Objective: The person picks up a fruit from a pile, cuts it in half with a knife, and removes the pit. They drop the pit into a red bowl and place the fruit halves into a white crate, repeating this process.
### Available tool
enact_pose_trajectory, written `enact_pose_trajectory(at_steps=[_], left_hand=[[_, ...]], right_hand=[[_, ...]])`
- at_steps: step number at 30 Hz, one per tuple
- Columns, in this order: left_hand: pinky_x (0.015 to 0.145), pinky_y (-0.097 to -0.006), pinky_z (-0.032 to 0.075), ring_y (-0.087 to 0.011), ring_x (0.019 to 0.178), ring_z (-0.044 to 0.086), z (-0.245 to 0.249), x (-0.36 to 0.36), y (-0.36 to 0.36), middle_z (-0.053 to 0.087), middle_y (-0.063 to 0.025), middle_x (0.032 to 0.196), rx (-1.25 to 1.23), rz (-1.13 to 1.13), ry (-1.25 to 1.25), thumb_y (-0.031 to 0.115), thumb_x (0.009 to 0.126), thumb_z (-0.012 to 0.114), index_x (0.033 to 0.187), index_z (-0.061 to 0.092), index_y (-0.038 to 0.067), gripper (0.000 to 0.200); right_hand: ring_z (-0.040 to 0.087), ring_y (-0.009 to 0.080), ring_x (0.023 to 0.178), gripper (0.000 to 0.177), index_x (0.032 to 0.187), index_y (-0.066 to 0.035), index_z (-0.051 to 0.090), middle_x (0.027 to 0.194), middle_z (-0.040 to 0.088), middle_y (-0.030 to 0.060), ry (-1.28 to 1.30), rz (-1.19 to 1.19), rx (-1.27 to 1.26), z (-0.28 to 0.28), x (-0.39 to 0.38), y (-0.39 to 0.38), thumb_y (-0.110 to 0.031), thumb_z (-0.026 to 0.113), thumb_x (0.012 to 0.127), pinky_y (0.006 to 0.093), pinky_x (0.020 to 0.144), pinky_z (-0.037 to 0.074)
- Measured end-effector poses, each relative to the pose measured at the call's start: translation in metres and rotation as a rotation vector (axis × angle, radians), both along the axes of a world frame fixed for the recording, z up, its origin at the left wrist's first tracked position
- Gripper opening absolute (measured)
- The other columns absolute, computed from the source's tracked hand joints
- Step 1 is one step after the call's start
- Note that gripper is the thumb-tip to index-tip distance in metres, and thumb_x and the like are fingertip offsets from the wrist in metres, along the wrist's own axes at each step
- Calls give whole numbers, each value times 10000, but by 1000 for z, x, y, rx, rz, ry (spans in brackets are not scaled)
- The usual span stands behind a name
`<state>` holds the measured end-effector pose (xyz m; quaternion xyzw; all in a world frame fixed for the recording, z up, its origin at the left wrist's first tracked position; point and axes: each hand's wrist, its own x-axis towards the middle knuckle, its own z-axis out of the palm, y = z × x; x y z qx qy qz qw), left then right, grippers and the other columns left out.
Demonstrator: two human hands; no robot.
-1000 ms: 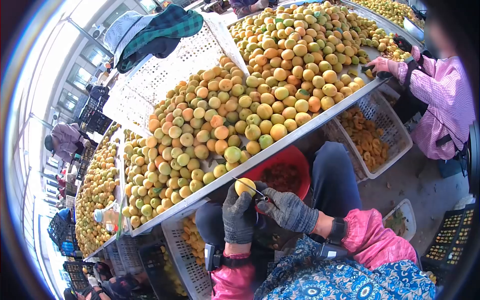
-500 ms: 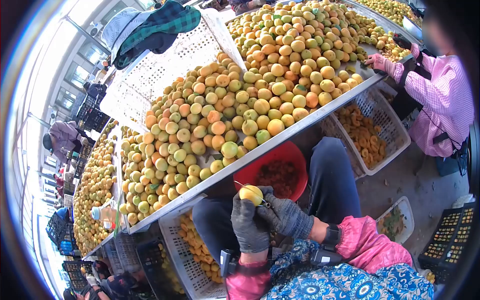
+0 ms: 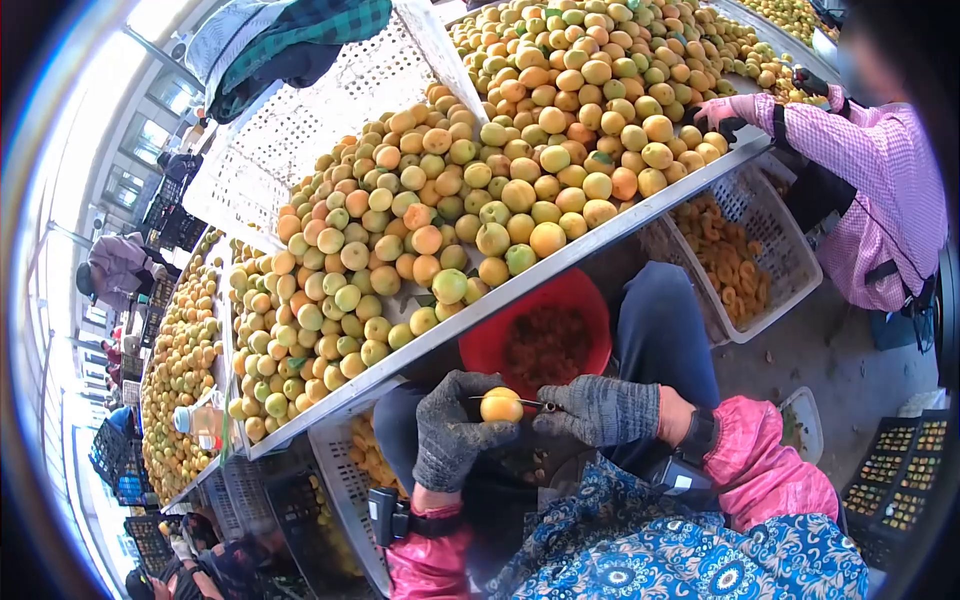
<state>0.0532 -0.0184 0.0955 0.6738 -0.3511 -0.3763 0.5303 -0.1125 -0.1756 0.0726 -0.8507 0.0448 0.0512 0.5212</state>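
Observation:
My left hand [image 3: 452, 430], in a grey knit glove, pinches a yellow apricot [image 3: 501, 405] between thumb and fingers above my lap. In the gloved right hand [image 3: 602, 410] is a thin-bladed knife [image 3: 538, 404], its handle hidden by the fingers. The narrow blade lies level across the apricot, and its tip shows on the far side near my left fingers. Just beyond both hands stands a red basin [image 3: 478, 350] with reddish-brown wet bits in it. A large heap of whole apricots [image 3: 420, 220] covers the metal-edged table ahead.
A white crate [image 3: 800, 290] of split apricots stands under the table on the right, another crate [image 3: 345, 500] on the left. An upturned white crate [image 3: 350, 100] with clothing [image 3: 300, 50] sits on the table. At right, a co-worker in pink checks [image 3: 890, 200] reaches into the fruit.
Both hands have moved apart slightly, the left one leftward and up. The apricot and blade have turned from slanted to level. The co-worker's hand at right has moved left onto the fruit.

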Motion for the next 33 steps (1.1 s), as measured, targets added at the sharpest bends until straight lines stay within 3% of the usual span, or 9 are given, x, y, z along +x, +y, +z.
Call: enact_pose_trajectory(at_steps=[2, 7, 10, 15, 18, 24, 28, 31, 33], left_hand=[[799, -296, 521, -137, 864, 628, 5, 6, 0, 670, -57, 927, 43, -27, 1, 82, 588, 855, 1006, 625, 19, 481], [785, -331, 518, -246, 894, 645, 10, 17, -6, 637, -105, 935, 125, -372, -653, 95, 608, 833, 978, 608, 52, 436], [802, -355, 515, -308, 912, 628, 18, 15, -9, 610, -127, 943, 40, -298, -847, 76, 629, 809, 1014, 600, 61, 439], [825, -285, 503, -144, 928, 604, 19, -12, 0, 628, -89, 1074, -158, 112, -34, 75, 834, 696, 1233, 535, -11, 439], [783, -251, 513, -114, 878, 622, 14, -35, 1, 651, -54, 977, -63, 306, 123, 59, 860, 664, 1200, 556, -15, 364], [777, -298, 537, -169, 851, 655, 1, -41, 1, 673, -103, 930, -45, 332, -327, 40, 768, 737, 1106, 611, -7, 364], [795, -318, 538, -209, 868, 677, -9, -29, 0, 684, -151, 925, 16, 313, -302, 107, 755, 764, 1101, 614, -4, 393], [784, -323, 538, -228, 871, 683, -26, -12, 3, 681, -174, 937, -24, 246, -636, 132, 781, 748, 1125, 599, -9, 400], [770, -292, 529, -169, 859, 652, -23, -7, 7, 673, -119, 938, -19, 275, -393, 115, 795, 733, 1147, 592, -18, 402]], right_hand=[[637, 410, 763, 339, 1106, -16, 576, 825, 644, 245, 4, 26, -68, 1, 4, -2, -307, 534, 936, 490, 673, 494], [643, 405, 754, 332, 1110, -39, 574, 803, 648, 231, 55, 96, -204, 3, 14, 0, -315, 538, 928, 494, 664, 497], [641, 399, 738, 330, 1111, -45, 556, 781, 641, 227, 45, 90, -284, 6, 19, 3, -314, 546, 921, 493, 653, 496], [629, 403, 696, 338, 1041, -39, 528, 711, 620, 208, -224, -237, -93, -1, 17, 11, -354, 558, 923, 498, 606, 475], [624, 416, 706, 287, 1072, -52, 530, 724, 619, 221, -223, -231, -81, -4, 15, 20, -282, 575, 906, 497, 604, 485], [619, 419, 677, 298, 1006, -34, 501, 683, 605, 223, -151, -136, -116, -7, 15, 16, -314, 562, 923, 507, 584, 464], [616, 425, 681, 286, 952, -28, 515, 687, 605, 223, -225, -156, -123, -11, 22, 15, -306, 573, 915, 513, 592, 462], [667, 348, 766, 284, 981, -18, 604, 788, 652, 194, -12, -187, 191, 17, 16, 9, -278, 653, 878, 410, 684, 511], [674, 307, 819, 298, 1039, -23, 610, 844, 667, 181, -95, -243, 176, 28, 10, 7, -252, 681, 863, 379, 733, 512]])
